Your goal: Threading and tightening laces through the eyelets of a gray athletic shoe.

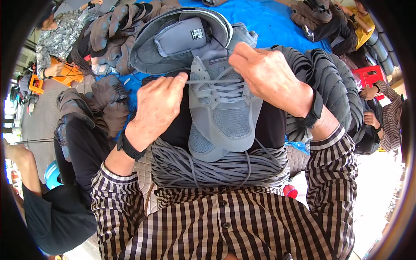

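Note:
A grey shoe upper point(232, 119) lies on my lap, toe toward me, with a second grey upper showing beneath it. Grey lace point(212, 81) runs taut across its top between my two hands. My left hand point(160, 102), to the left of the upper, is closed on one stretch of the lace. Over the upper's right side, my right hand point(264, 71) pinches the other stretch, its fingertips partly hidden. A thick bundle of loose grey laces point(216, 169) lies across my lap below the toe.
Beyond the shoe, a large grey upper point(145, 52) stands with its inside showing. Stacked grey uppers point(338, 95) rise at my right. Brown uppers point(117, 34) pile at the far left, partly on a blue tarp point(268, 17). Other people sit around on both sides.

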A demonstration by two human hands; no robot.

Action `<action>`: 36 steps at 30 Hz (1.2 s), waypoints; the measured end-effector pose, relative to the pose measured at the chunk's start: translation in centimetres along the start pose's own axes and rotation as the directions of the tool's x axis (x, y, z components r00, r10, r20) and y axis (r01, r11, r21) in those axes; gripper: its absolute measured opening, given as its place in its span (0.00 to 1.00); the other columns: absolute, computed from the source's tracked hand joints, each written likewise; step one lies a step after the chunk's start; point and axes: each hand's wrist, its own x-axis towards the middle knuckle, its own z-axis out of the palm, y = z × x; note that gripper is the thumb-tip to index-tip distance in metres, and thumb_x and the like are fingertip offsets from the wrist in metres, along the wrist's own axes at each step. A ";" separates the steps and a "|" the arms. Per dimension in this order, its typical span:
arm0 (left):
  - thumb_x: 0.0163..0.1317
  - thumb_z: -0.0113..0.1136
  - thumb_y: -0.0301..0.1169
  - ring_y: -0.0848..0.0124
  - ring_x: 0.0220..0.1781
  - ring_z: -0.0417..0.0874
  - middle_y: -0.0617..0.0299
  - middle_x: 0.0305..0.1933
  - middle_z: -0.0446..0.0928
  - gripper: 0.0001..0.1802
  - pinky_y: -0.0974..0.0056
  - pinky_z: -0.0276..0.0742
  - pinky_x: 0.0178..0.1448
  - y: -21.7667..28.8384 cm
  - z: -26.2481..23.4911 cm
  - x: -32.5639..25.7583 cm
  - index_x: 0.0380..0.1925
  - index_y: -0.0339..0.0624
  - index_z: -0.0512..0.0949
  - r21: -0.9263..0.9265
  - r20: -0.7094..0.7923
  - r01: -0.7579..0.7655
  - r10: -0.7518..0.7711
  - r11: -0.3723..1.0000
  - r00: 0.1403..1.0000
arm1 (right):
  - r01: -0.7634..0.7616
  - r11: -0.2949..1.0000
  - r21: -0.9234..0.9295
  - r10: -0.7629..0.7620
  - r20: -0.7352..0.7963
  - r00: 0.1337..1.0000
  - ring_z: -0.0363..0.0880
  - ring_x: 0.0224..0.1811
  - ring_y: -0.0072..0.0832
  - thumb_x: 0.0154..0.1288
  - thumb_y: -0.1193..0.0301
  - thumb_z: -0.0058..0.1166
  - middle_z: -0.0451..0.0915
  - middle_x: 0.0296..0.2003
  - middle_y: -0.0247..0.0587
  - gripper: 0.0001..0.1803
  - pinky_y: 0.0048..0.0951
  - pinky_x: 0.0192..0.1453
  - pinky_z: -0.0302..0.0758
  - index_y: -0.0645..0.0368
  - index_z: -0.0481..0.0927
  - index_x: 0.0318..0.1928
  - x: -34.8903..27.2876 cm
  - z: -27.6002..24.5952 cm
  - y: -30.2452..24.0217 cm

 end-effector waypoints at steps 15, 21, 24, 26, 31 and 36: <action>0.59 0.58 0.24 0.62 0.31 0.79 0.58 0.28 0.76 0.09 0.61 0.75 0.37 -2.0 1.1 -3.6 0.41 0.39 0.76 0.238 0.035 0.070 -0.080 0.969 0.996 | -0.054 0.976 -0.210 0.084 0.141 0.986 0.76 0.38 0.33 0.49 0.76 0.54 0.71 0.31 0.39 0.07 0.32 0.36 0.76 0.59 0.72 0.31 -5.6 -1.3 1.4; 0.59 0.58 0.24 0.58 0.34 0.77 0.56 0.31 0.69 0.04 0.57 0.75 0.37 -3.0 0.2 -4.7 0.35 0.39 0.76 0.208 0.018 0.109 -0.115 0.972 0.993 | -0.215 0.952 -0.220 0.246 0.125 0.961 0.76 0.37 0.36 0.48 0.78 0.53 0.68 0.31 0.41 0.05 0.35 0.36 0.77 0.60 0.71 0.27 -8.0 -1.9 2.2; 0.59 0.57 0.24 0.57 0.34 0.77 0.55 0.31 0.69 0.04 0.56 0.75 0.37 -3.6 -0.1 -4.8 0.35 0.38 0.76 0.254 -0.013 0.136 -0.137 0.958 0.991 | -0.241 0.945 -0.220 0.267 0.099 0.959 0.76 0.35 0.37 0.47 0.80 0.53 0.68 0.30 0.42 0.06 0.36 0.34 0.77 0.61 0.71 0.27 -8.8 -1.9 2.9; 0.60 0.56 0.24 0.56 0.34 0.77 0.55 0.31 0.69 0.04 0.56 0.75 0.37 -4.0 -0.2 -4.8 0.35 0.37 0.76 0.286 -0.036 0.144 -0.139 0.947 0.990 | -0.285 0.931 -0.227 0.309 0.079 0.948 0.76 0.35 0.38 0.48 0.80 0.53 0.68 0.30 0.42 0.06 0.37 0.33 0.76 0.61 0.71 0.28 -8.9 -2.0 3.0; 0.58 0.58 0.23 0.59 0.33 0.78 0.56 0.30 0.70 0.04 0.58 0.76 0.35 -4.7 -0.4 -5.3 0.34 0.38 0.78 0.345 -0.123 0.182 -0.147 0.921 0.981 | -0.306 0.925 -0.226 0.321 0.033 0.947 0.77 0.35 0.38 0.49 0.80 0.53 0.68 0.29 0.42 0.06 0.36 0.32 0.75 0.60 0.70 0.27 -9.5 -1.7 3.6; 0.58 0.58 0.23 0.58 0.33 0.78 0.56 0.30 0.69 0.05 0.58 0.75 0.34 -5.1 -0.7 -5.5 0.35 0.38 0.77 0.341 -0.161 0.192 -0.144 0.920 0.976 | -0.321 0.927 -0.195 0.335 0.040 0.941 0.77 0.35 0.38 0.51 0.81 0.53 0.67 0.28 0.42 0.05 0.36 0.32 0.75 0.60 0.70 0.27 -9.7 -1.4 3.4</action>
